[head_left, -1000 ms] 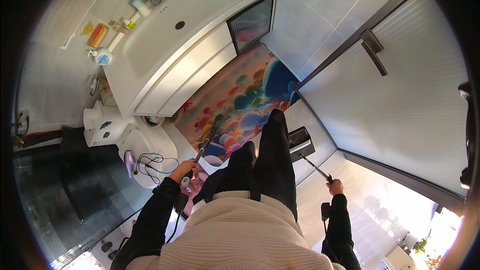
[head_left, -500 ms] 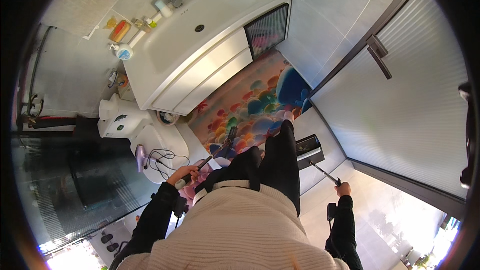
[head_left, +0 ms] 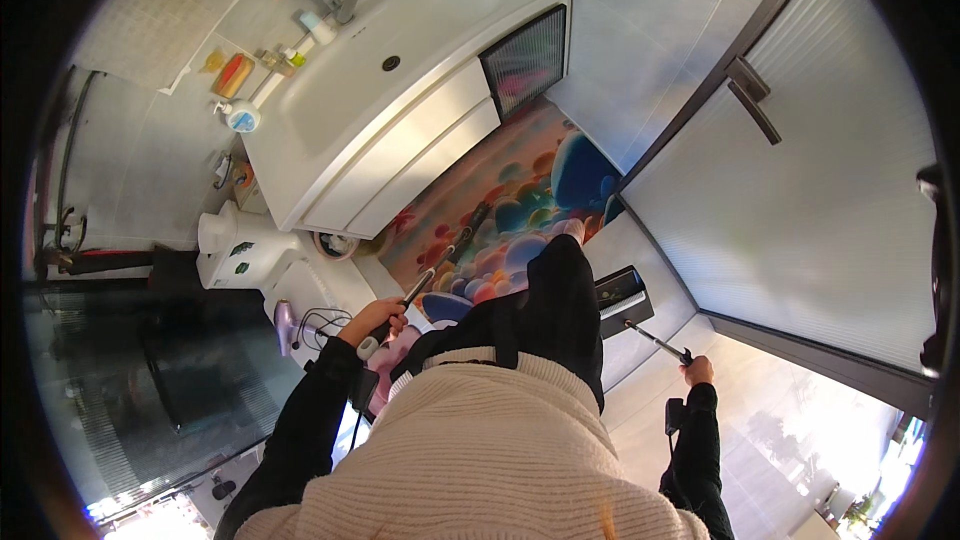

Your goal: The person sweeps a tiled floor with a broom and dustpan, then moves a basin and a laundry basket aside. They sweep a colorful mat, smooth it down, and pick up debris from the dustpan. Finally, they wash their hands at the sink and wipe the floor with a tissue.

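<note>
Broom (head_left: 428, 280): out front-left; I've got my left hand (head_left: 378, 322) closed round its handle, dark head blurred over the mat (head_left: 582, 168), can't tell if touching.
Dustpan (head_left: 624, 302): black, right of the legs (head_left: 555, 295), against pale floor (head_left: 665, 300); my right hand (head_left: 698, 371) is wrapped round its handle end.
Vanity (head_left: 400, 155): white, along mat edge.
Toilet (head_left: 245, 248): left, lilac hair dryer (head_left: 284, 325) nearby.
Door (head_left: 790, 210): ribbed, right.
</note>
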`<state>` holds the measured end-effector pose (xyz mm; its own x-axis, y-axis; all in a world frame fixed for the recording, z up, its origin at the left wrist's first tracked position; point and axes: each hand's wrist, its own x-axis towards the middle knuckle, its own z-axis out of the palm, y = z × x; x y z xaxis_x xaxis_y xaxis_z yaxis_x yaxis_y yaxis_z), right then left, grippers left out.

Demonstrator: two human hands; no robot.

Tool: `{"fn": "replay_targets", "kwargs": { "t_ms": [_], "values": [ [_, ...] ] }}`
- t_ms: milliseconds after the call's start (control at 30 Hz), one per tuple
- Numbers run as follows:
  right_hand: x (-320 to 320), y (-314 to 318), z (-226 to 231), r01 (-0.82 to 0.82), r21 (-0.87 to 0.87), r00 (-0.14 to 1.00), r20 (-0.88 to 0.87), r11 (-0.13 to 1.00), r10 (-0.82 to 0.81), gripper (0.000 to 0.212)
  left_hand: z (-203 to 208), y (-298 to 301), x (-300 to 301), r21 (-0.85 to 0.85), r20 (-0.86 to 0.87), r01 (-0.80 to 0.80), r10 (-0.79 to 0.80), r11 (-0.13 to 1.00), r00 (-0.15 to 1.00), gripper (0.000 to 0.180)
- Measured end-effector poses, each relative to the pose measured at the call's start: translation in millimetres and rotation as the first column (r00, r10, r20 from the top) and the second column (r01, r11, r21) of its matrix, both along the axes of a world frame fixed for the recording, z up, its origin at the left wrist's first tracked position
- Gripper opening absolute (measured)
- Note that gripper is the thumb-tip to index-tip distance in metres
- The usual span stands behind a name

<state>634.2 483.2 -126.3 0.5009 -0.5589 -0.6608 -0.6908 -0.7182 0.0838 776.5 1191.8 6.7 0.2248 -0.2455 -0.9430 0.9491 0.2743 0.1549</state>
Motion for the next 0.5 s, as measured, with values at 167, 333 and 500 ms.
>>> {"fn": "replay_targets", "kwargs": {
  "t_ms": [167, 333, 500],
  "values": [
    [0.3, -6.8, -5.4, -0.084, 0.009, 0.996, -0.011, 0.996, 0.084, 0.04, 18.0, 3.7, -27.4, 0.107, 0.133, 0.13, -0.143, 0.986, 0.981, 0.053],
    [0.6, -8.6, -18.7, -0.087, -0.016, 0.995, -0.048, 0.996, 0.086, 0.045, 31.5, 7.3, -55.0, 0.148, 0.154, 0.155, -0.177, 0.977, 0.972, 0.05],
    [-4.0, -4.9, -35.4, -0.145, 0.085, 0.988, -0.044, 0.986, 0.149, 0.048, 38.7, 29.8, -76.2, -0.033, 0.049, -0.066, 0.068, 0.997, 0.996, 0.034]
  ]
}}
